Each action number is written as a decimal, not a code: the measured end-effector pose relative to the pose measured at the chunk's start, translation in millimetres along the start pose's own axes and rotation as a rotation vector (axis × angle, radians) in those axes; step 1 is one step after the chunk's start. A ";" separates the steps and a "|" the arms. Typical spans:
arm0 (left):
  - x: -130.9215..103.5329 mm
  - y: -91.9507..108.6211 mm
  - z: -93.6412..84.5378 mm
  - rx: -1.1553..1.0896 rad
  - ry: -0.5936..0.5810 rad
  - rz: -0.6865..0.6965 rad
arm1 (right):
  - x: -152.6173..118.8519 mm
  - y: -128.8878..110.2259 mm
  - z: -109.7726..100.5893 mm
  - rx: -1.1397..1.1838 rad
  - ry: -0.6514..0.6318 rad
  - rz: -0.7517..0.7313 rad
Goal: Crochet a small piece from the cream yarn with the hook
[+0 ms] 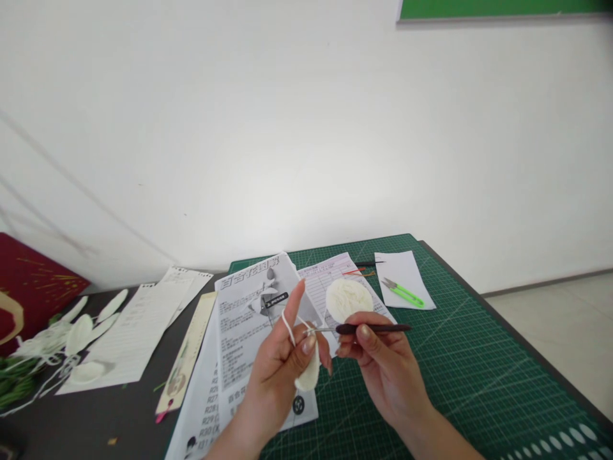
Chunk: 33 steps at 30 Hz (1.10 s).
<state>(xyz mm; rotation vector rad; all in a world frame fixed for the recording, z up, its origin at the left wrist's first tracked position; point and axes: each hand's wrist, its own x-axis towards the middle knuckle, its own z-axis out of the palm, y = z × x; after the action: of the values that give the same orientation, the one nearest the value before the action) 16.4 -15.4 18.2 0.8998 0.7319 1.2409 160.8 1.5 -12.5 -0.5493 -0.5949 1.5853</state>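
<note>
Crochet hook (395, 328) sits pinched between thumb and fingers of the right hand (385, 367), its metal tip at the upper end of a white crocheted piece (309, 378). The left hand (278, 361) pinches that piece, index finger raised with white yarn (288, 326) around it. Just beyond, a yarn ball (343, 295) rests on lined paper (330, 265), near green thread snips (406, 293).

Craft workspace, cutting mat (460, 361), yarn (349, 299)
</note>
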 end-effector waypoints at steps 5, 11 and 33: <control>2.2 1.7 -3.1 -0.092 -0.024 -0.101 | -3.0 2.3 0.4 -0.014 -0.002 -0.004; 7.3 -1.3 -14.4 -0.036 -0.087 -0.092 | -6.0 -1.2 -1.6 -0.110 0.005 -0.103; -1.5 -9.0 1.6 -0.041 0.113 0.020 | -6.8 1.5 -1.3 -0.171 -0.011 -0.198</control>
<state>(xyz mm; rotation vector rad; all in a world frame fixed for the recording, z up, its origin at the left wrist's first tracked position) 21.7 -17.9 11.1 0.8105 0.7856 1.3285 161.1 -5.3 -14.5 -0.5903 -0.7737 1.3593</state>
